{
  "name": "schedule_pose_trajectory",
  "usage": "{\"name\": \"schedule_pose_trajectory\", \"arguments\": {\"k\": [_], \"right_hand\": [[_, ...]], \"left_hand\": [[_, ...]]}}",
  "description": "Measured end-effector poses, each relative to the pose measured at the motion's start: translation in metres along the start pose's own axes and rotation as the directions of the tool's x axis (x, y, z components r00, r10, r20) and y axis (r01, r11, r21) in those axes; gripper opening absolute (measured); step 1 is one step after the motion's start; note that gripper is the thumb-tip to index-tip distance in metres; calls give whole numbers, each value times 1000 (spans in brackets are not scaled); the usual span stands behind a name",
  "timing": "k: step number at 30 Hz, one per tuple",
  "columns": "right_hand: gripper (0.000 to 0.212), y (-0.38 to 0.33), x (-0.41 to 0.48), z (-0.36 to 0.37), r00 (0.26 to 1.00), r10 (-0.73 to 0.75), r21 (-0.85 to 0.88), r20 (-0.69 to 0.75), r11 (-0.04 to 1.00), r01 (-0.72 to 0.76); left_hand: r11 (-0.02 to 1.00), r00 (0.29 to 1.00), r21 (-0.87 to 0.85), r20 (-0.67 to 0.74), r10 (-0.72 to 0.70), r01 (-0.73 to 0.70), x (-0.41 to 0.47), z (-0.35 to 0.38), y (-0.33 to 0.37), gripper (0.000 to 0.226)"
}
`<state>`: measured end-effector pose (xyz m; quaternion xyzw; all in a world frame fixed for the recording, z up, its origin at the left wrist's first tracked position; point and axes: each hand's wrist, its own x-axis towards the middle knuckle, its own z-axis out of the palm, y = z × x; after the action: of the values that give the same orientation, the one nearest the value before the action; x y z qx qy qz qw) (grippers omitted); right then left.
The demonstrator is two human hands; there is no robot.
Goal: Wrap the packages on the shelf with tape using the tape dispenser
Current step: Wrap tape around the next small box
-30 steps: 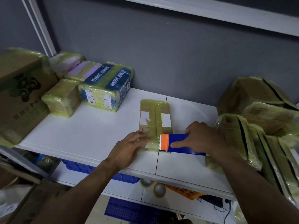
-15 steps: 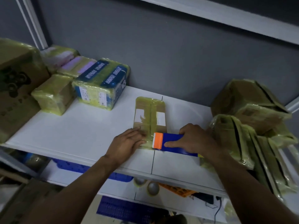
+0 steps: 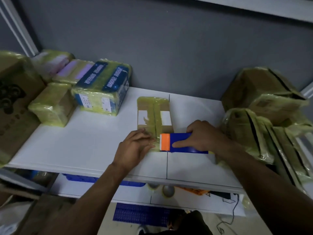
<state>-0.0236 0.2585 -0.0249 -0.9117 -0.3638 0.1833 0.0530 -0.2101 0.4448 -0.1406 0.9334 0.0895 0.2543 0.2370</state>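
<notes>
The right hand [image 3: 201, 136] gripped the blue tape dispenser [image 3: 183, 144]. Its fingers curled over the far edge and one digit lay along the blue side, so the rear of the dispenser was hidden under the palm. The orange cutter end touched the near right corner of the flat package [image 3: 153, 112] in the middle of the white shelf [image 3: 81, 146].

The left hand [image 3: 135, 148] lay flat with its fingers fairly straight, pressing on the near end of that package just beside the cutter. It covered that end, and any tape under it could not be made out.

Farther left stood a blue-printed package [image 3: 103, 92] wrapped in yellowish film, with smaller wrapped parcels [image 3: 52, 104] beside and behind it. A large cardboard box [image 3: 15, 102] was cut off by the left edge.

To the right, a pile of wrapped packages [image 3: 264, 102] ran out of view. Its print was too blurred to read.

Below the shelf edge, tape rolls [image 3: 167, 190] and a blue crate [image 3: 101, 179] showed only in part.
</notes>
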Motion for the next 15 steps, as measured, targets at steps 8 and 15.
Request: {"name": "schedule_pose_trajectory", "arguments": {"k": [8,15], "right_hand": [[66,11,-8,1,1000,-4,70,10,998,3],[67,32,-24,-10,999,38,52,-10,998,-37]], "left_hand": [[999,998,19,53,-39,38,6,6,8,29],[999,996,-26,76,-36,38,7,3,15,24]]}}
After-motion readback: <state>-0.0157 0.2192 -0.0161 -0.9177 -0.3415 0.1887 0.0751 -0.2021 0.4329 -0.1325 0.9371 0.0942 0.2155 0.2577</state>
